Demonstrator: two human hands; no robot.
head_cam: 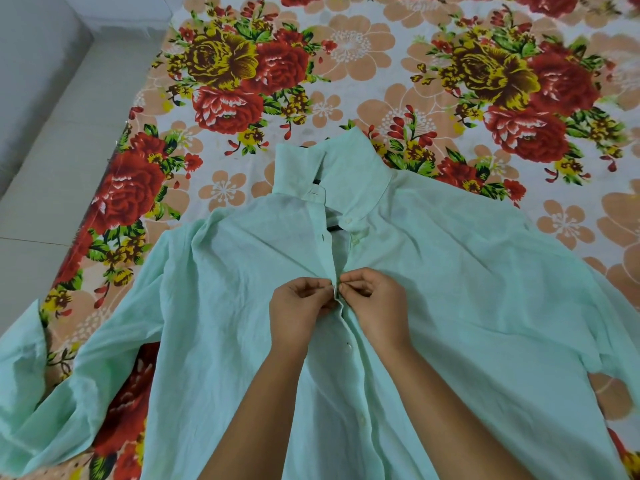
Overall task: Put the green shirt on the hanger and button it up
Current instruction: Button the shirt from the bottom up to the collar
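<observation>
Shirt (433, 289), thin and limp on the bed (346, 57), wants pinching at the placket, where left hand (298, 313) and right hand (377, 306) both nip its edges

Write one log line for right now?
step: buttoning; left hand: pinches placket; right hand: pinches placket; green shirt: on floral bedsheet; hanger: inside collar

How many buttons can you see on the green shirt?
3: top button under the collar; middle button just below the left hand and right hand; lower button. Others may hide where fingers pinch the green shirt.
</observation>
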